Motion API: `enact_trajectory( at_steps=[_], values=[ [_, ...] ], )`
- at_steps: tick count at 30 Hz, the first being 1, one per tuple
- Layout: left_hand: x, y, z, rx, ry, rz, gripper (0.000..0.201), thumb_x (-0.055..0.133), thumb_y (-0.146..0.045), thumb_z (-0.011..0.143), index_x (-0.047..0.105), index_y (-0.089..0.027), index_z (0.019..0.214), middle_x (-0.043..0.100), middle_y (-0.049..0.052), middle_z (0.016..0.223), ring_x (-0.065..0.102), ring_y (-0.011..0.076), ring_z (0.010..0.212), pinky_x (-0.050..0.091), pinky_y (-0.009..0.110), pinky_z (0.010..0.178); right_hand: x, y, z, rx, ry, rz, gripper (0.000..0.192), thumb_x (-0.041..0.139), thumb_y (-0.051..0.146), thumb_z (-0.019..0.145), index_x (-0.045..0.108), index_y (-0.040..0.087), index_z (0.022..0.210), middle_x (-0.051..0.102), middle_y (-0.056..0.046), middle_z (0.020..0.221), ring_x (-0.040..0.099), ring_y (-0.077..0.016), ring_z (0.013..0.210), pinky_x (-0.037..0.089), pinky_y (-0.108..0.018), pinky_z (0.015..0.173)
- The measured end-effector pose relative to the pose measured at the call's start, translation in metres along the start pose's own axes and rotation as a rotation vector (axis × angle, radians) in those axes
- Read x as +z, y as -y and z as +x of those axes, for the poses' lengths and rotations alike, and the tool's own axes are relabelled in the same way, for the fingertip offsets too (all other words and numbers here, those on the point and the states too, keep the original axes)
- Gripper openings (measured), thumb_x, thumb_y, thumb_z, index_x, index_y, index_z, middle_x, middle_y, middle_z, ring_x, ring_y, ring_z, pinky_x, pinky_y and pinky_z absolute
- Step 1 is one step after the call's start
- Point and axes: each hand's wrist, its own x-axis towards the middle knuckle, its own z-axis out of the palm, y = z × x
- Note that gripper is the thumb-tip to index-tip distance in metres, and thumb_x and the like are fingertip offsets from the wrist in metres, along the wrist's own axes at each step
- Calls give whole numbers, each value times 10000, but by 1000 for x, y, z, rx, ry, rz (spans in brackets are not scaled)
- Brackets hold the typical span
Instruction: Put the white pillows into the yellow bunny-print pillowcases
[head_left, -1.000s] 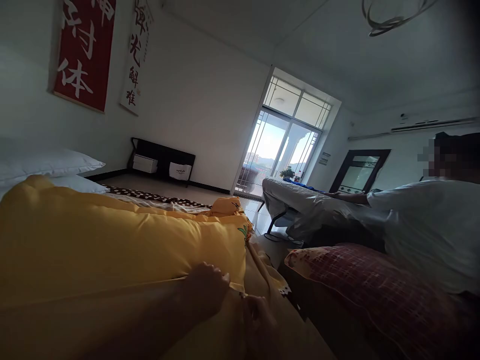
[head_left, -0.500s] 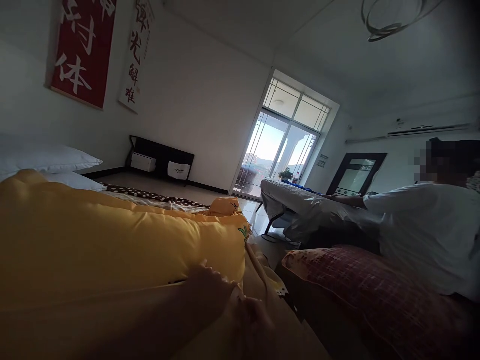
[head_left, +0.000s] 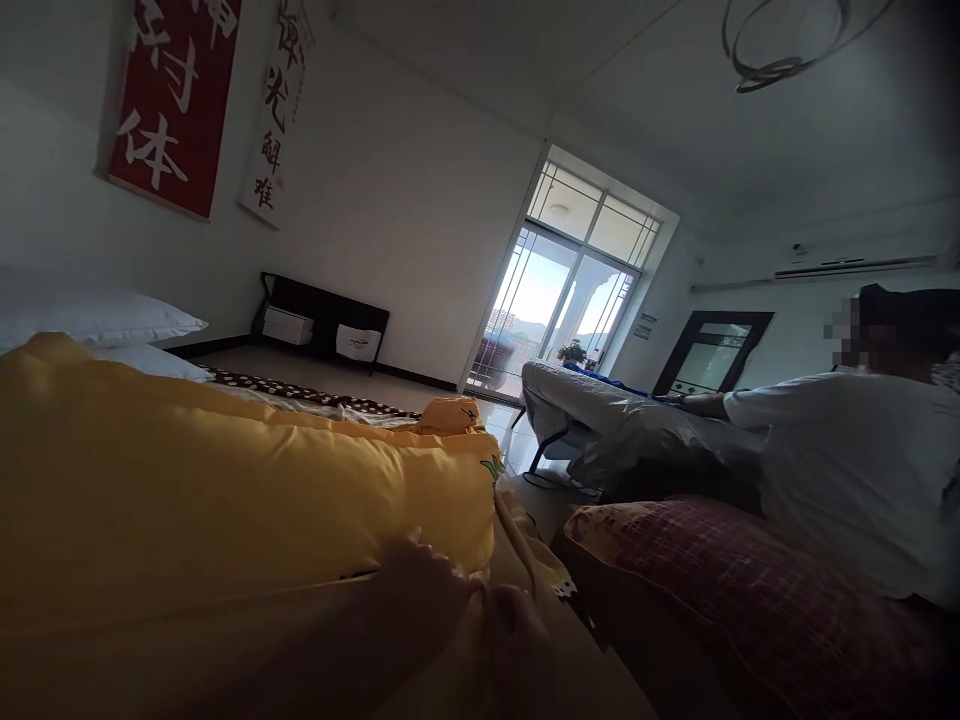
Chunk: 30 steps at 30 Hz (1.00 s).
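At the bottom of my view, low and close, my left hand (head_left: 424, 590) rests on the yellow pillow (head_left: 247, 500), its grip closed and pinching the seam of the yellow pillowcase along the pillow's near edge. My right hand (head_left: 525, 635) sits just beside it to the right, touching the same yellow fabric where it bunches at the pillow's corner; it lies in shadow, and I cannot tell how far its grip is open or whether it has hold of the cloth. The yellow pillow lies lengthwise across the bed in front of me, filling the left half of the view, with a small printed motif at its far right corner. Behind it, to the far left, lie two white pillows (head_left: 97, 320), and a brown spotted sheet (head_left: 300, 392) shows beyond the pillow's top edge. To my right lies a red patterned pillow (head_left: 735, 590), apart from the yellow one. Past it, another person in a white shirt (head_left: 847, 470) leans over a second bed covered in a white sheet (head_left: 615, 425), one arm stretched out on it. Daylight comes through a glass balcony door (head_left: 559, 300) at the far wall.
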Motion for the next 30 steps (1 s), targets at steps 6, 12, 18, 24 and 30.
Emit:
enact_trajectory(
  at_steps=[6, 12, 18, 24, 30],
  values=[
    [-3, -4, -1, -28, 89, -3, 229, 470, -190, 883, 671, -232, 985, 730, 93, 820, 696, 298, 776, 450, 526, 809, 0, 6, 6, -94, -56, -41, 388, 483, 499, 893, 574, 221, 638, 569, -7, 575, 527, -147, 527, 403, -256, 512],
    [-3, -4, 2, -37, 43, 8, 170, 510, -175, 840, 671, -224, 867, 729, 75, 780, 696, 283, 723, 459, 477, 769, -6, 4, 7, -26, -3, -163, 408, 485, 517, 878, 578, 234, 599, 577, 4, 557, 548, -142, 527, 406, -251, 514],
    [1, -2, 5, -53, 6, -11, 160, 520, -199, 834, 677, -219, 810, 730, 67, 758, 694, 279, 691, 463, 475, 741, -11, 4, 4, 43, 24, -255, 369, 496, 532, 860, 597, 260, 631, 619, 9, 605, 574, -155, 533, 383, -267, 493],
    [-6, -4, 4, -55, 34, 0, 190, 500, -205, 856, 687, -217, 823, 731, 75, 780, 698, 276, 731, 463, 480, 763, -3, 7, 5, -75, -139, -283, 380, 497, 508, 857, 539, 242, 589, 587, 1, 567, 561, -155, 523, 390, -268, 517],
    [-5, -5, 4, -79, 22, 13, 197, 501, -179, 850, 692, -222, 827, 728, 69, 760, 693, 284, 705, 465, 489, 746, -5, 30, 15, -236, -214, -367, 382, 447, 448, 892, 453, 252, 564, 524, 16, 489, 515, -142, 461, 329, -271, 466]
  ],
)
